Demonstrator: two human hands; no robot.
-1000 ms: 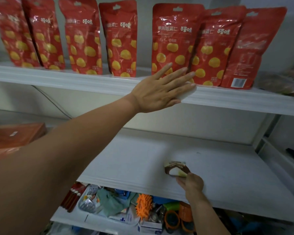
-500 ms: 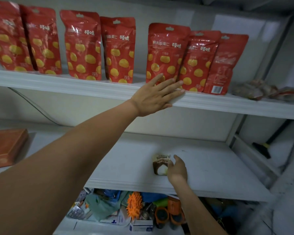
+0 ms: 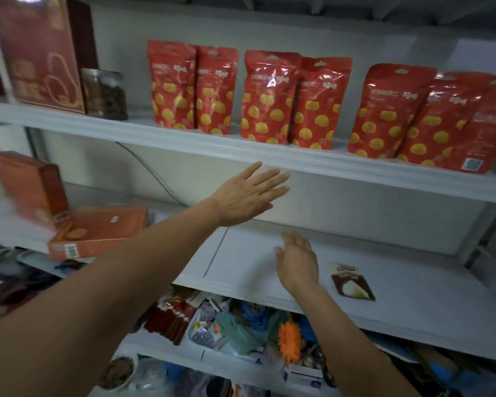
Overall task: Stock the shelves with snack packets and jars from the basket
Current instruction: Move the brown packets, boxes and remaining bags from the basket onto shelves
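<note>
The left hand (image 3: 246,196) reached forward on an outstretched arm, fingers straight and spread, empty, just below the front edge of the upper shelf (image 3: 184,144). The right hand (image 3: 297,262) hovered over the middle shelf (image 3: 413,282), fingers relaxed, holding nothing. The brown snack packet (image 3: 352,283) lay flat just beside it, untouched.

Blurred upright box (image 3: 29,186), unreadable print on packets (image 3: 269,101)

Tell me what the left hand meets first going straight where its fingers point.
Probably the white front edge of the upper shelf: the left hand, open, points up and right, fingertips just below it. Depth is unclear; it might instead pass under to the back wall.
</note>
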